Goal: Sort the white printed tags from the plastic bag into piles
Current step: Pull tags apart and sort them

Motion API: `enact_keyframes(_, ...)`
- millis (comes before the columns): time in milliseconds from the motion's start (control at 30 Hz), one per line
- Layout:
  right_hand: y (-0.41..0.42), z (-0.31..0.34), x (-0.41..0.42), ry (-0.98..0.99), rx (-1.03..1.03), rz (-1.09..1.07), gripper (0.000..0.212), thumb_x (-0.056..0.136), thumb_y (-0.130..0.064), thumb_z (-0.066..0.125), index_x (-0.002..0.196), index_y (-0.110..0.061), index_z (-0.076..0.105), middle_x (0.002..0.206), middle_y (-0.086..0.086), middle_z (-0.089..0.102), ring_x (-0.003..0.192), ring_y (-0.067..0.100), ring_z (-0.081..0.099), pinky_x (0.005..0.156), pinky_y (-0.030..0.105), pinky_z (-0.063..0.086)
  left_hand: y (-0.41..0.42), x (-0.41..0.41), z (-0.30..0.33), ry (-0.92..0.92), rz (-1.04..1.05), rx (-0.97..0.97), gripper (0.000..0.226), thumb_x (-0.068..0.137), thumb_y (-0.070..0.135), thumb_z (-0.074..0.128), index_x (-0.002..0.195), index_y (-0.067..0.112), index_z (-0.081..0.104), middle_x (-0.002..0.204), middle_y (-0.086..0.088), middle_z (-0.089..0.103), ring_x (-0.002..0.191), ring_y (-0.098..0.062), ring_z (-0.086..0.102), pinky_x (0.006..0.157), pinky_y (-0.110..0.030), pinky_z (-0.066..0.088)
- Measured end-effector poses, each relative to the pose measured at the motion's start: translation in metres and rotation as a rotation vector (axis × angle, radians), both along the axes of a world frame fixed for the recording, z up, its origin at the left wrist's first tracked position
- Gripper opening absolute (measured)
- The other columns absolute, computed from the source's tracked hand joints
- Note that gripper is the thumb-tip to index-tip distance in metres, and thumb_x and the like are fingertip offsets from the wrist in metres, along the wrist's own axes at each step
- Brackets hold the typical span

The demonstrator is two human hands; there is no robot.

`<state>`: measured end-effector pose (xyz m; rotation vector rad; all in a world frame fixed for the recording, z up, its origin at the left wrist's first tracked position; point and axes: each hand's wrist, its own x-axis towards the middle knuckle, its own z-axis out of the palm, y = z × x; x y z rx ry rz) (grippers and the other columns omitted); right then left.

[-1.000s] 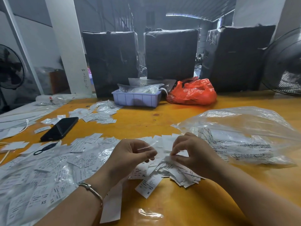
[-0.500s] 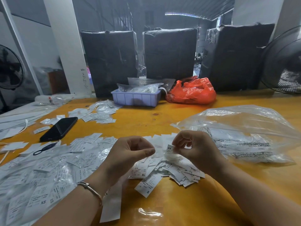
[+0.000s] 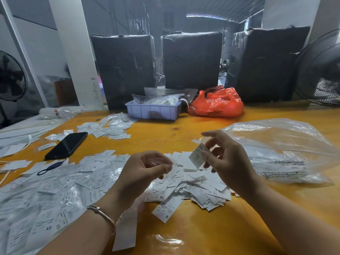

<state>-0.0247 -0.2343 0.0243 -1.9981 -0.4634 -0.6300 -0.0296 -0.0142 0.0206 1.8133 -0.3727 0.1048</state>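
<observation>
My right hand (image 3: 227, 159) is raised above the table and pinches one white printed tag (image 3: 197, 157) between thumb and fingers. My left hand (image 3: 145, 170) is curled beside it and seems to pinch a thin clear plastic sleeve. Under both hands lies a loose heap of white tags (image 3: 195, 190), some marked XL and S. To the right rests the large clear plastic bag (image 3: 279, 146). A wide spread of tags in clear sleeves (image 3: 47, 196) covers the near left of the yellow table (image 3: 202, 236).
A black phone (image 3: 67, 145) and a dark ring-shaped key fob (image 3: 48, 168) lie left of centre. A smaller tag pile (image 3: 110, 128), a lilac tray (image 3: 153, 110) and a red bag (image 3: 217, 103) sit farther back, before black wrapped boxes. Fans stand at both sides.
My right hand has lifted off the heap with one tag and turned it upward. My left hand has stayed nearly still, slightly more curled.
</observation>
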Motion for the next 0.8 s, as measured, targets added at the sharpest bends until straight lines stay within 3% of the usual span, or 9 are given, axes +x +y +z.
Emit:
enact_keyframes(100, -0.001, 0.000, 0.000, 0.029, 0.031, 0.018, 0.041, 0.079, 0.008, 0.065, 0.113, -0.014, 0.060, 0.080, 0.004, 0.062, 0.061, 0.020, 0.064, 0.055, 0.037, 0.057, 0.000, 0.000, -0.001, -0.016, 0.000, 0.002, 0.005, 0.076, 0.016, 0.078, 0.080, 0.020, 0.079, 0.082, 0.003, 0.077, 0.072, -0.003, 0.068, 0.059, -0.010, 0.048)
enact_keyframes(200, 0.000, 0.000, 0.001, 0.006, -0.038, -0.001, 0.019, 0.073, 0.004, 0.070, 0.082, -0.013, 0.070, 0.068, -0.002, 0.063, 0.063, 0.019, 0.059, 0.058, 0.032, 0.050, -0.002, -0.001, -0.001, -0.031, -0.003, -0.010, 0.017, 0.069, 0.031, 0.078, 0.080, 0.018, 0.079, 0.076, 0.003, 0.076, 0.065, 0.001, 0.065, 0.058, -0.008, 0.046)
enact_keyframes(267, -0.001, -0.001, 0.001, 0.016, -0.047, 0.010, 0.014, 0.073, -0.001, 0.072, 0.069, -0.014, 0.068, 0.069, -0.003, 0.063, 0.064, 0.018, 0.058, 0.058, 0.032, 0.048, -0.001, -0.001, -0.001, -0.032, -0.001, -0.002, 0.021, 0.068, 0.035, 0.077, 0.078, 0.017, 0.077, 0.072, 0.001, 0.073, 0.064, -0.003, 0.063, 0.060, -0.010, 0.046)
enact_keyframes(333, -0.001, 0.000, 0.002, 0.068, -0.014, 0.031, 0.009, 0.073, -0.009, 0.071, 0.069, -0.014, 0.065, 0.074, -0.002, 0.065, 0.069, 0.022, 0.061, 0.063, 0.039, 0.052, 0.000, 0.001, -0.002, -0.018, 0.004, 0.022, 0.020, 0.070, 0.031, 0.079, 0.079, 0.014, 0.073, 0.078, -0.008, 0.073, 0.072, -0.016, 0.067, 0.064, -0.017, 0.050)
enact_keyframes(433, 0.003, -0.001, 0.002, 0.098, -0.002, 0.069, 0.013, 0.074, -0.005, 0.069, 0.070, -0.014, 0.061, 0.071, 0.001, 0.066, 0.071, 0.022, 0.064, 0.070, 0.044, 0.054, 0.000, 0.001, -0.002, 0.005, -0.036, 0.017, 0.018, 0.074, 0.010, 0.081, 0.084, 0.004, 0.067, 0.079, -0.009, 0.074, 0.072, -0.018, 0.069, 0.063, -0.019, 0.053)
enact_keyframes(600, 0.005, -0.004, 0.000, 0.084, -0.018, 0.076, 0.008, 0.071, 0.000, 0.070, 0.067, -0.005, 0.066, 0.061, 0.004, 0.062, 0.057, 0.011, 0.053, 0.055, 0.028, 0.042, 0.001, 0.001, -0.003, -0.033, -0.029, 0.060, 0.012, 0.077, 0.002, 0.076, 0.077, 0.015, 0.076, 0.078, -0.007, 0.073, 0.077, -0.021, 0.066, 0.074, -0.032, 0.054)
enact_keyframes(667, 0.005, -0.002, -0.001, 0.031, -0.005, 0.096, 0.010, 0.077, -0.003, 0.070, 0.070, 0.003, 0.066, 0.062, 0.013, 0.059, 0.056, 0.013, 0.047, 0.055, 0.029, 0.038, 0.002, 0.002, -0.003, -0.045, -0.044, 0.074, 0.014, 0.081, 0.004, 0.073, 0.079, 0.017, 0.078, 0.081, -0.001, 0.073, 0.084, -0.021, 0.066, 0.077, -0.029, 0.053)
enact_keyframes(800, 0.010, 0.002, -0.005, -0.069, 0.073, 0.132, 0.019, 0.089, -0.018, 0.063, 0.081, -0.001, 0.068, 0.070, 0.014, 0.062, 0.066, 0.028, 0.056, 0.062, 0.040, 0.045, 0.000, 0.002, -0.004, -0.042, -0.085, 0.066, 0.011, 0.084, 0.015, 0.071, 0.087, 0.021, 0.080, 0.087, 0.002, 0.073, 0.086, -0.012, 0.064, 0.073, -0.016, 0.051)
